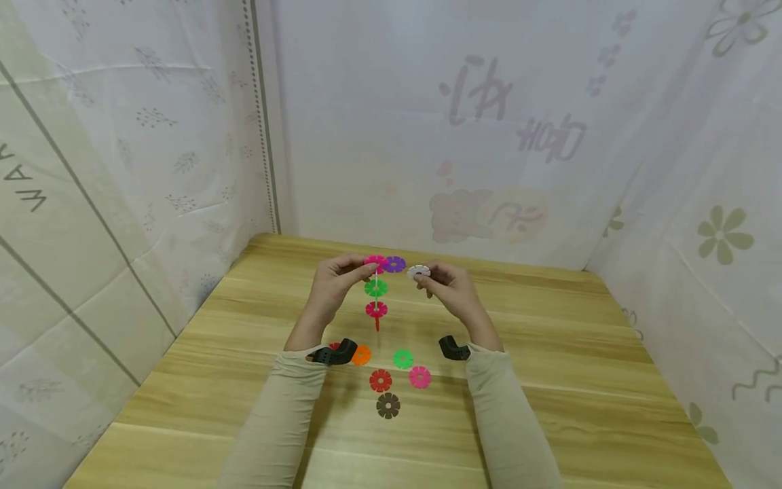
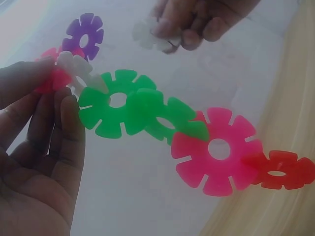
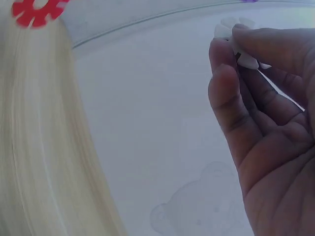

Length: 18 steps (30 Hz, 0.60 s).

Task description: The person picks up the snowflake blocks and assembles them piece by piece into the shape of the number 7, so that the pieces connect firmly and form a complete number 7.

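My left hand [image 1: 330, 284] pinches a pink notched plastic disc [image 2: 59, 81] at the top of a linked chain. From that disc a purple disc [image 2: 81, 37] sticks out toward the right hand. Below it hang a white disc [image 2: 74, 69], two interlocked green discs [image 2: 110, 120], another pink disc [image 2: 216, 169] and a red disc [image 2: 285, 169] at the lower end. Between thumb and fingers, my right hand [image 1: 457, 291] holds a loose white disc [image 1: 419, 271], a short gap to the right of the purple one. Its fingers partly cover that disc.
On the wooden table [image 1: 550, 407] below the hands lie loose discs: orange [image 1: 362, 355], green [image 1: 403, 358], pink [image 1: 419, 377], red [image 1: 381, 380] and dark brown [image 1: 388, 405]. Another red disc is partly hidden behind the left wrist camera [image 1: 343, 352]. Patterned cloth walls surround the table.
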Each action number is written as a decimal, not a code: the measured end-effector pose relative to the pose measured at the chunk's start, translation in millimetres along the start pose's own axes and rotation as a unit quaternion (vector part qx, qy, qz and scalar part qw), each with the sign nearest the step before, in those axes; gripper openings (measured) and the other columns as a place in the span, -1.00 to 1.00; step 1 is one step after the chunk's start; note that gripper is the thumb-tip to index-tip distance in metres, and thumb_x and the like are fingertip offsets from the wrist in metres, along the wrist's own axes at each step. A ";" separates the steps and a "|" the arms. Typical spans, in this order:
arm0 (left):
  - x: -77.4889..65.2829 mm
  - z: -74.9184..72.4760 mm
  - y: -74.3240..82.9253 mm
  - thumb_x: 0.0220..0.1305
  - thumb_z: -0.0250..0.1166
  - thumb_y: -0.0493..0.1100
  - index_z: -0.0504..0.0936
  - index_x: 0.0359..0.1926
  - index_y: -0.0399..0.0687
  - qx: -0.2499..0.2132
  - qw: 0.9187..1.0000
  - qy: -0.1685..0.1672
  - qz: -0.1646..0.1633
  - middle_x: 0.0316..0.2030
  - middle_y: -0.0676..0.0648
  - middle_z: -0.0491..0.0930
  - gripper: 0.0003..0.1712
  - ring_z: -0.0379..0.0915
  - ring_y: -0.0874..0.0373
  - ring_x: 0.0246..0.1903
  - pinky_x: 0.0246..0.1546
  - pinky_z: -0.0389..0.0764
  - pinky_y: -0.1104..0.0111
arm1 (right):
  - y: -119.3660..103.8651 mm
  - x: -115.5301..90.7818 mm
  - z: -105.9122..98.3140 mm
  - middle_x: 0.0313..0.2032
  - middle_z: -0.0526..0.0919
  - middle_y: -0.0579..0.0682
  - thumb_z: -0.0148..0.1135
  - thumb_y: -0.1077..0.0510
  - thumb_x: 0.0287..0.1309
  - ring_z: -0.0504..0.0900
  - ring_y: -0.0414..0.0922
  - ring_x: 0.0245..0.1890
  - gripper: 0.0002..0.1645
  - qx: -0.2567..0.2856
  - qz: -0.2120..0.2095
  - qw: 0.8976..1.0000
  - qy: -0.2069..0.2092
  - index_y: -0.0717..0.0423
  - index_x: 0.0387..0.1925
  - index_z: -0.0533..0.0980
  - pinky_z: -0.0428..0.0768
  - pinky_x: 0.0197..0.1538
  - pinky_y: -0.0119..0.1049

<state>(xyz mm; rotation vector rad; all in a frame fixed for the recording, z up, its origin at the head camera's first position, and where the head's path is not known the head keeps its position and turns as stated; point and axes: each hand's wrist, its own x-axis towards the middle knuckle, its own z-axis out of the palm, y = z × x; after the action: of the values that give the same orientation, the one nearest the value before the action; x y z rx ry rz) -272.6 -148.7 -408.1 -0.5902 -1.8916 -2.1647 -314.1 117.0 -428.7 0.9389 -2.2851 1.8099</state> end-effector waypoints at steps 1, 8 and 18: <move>-0.1 0.4 0.4 0.33 0.37 -0.25 0.67 -0.16 -0.45 0.000 1.000 -0.002 0.000 -0.36 -0.01 0.66 -0.75 0.53 0.09 -0.32 -0.09 0.60 0.31 | -2.6 -1.0 -0.4 -0.25 0.71 0.13 0.29 0.14 0.35 0.63 -0.05 -0.37 -0.79 0.002 -0.006 1.000 0.004 0.19 -0.09 0.64 0.59 -0.38 -0.30; -1.1 2.2 -0.6 0.33 0.37 -0.25 0.68 -0.16 -0.43 0.011 1.000 -0.007 -0.003 -0.34 0.00 0.65 -0.76 0.54 0.13 -0.32 -0.12 0.61 0.31 | -20.2 -7.6 -1.2 -0.24 0.68 0.16 0.26 0.33 0.33 0.58 -0.17 -0.45 -0.85 -0.022 -0.015 1.000 0.007 0.28 -0.12 0.66 0.57 -0.34 -0.36; -0.6 5.6 -1.5 0.34 0.36 -0.24 0.70 -0.13 -0.37 0.028 0.999 -0.019 -0.004 -0.30 -0.06 0.66 -0.77 0.56 0.07 -0.31 -0.11 0.62 0.26 | -66.4 -13.3 4.4 -0.26 0.68 0.20 0.27 0.38 0.29 0.60 -0.21 -0.52 -0.91 -0.081 -0.059 0.995 -0.001 0.36 -0.21 0.65 0.56 -0.43 -0.35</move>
<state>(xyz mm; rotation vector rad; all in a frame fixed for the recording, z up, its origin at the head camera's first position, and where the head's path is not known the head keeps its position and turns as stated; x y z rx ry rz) -271.8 -143.1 -409.2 -0.6187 -1.9697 -2.1128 -268.6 110.9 -378.7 1.0245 -2.2849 1.5511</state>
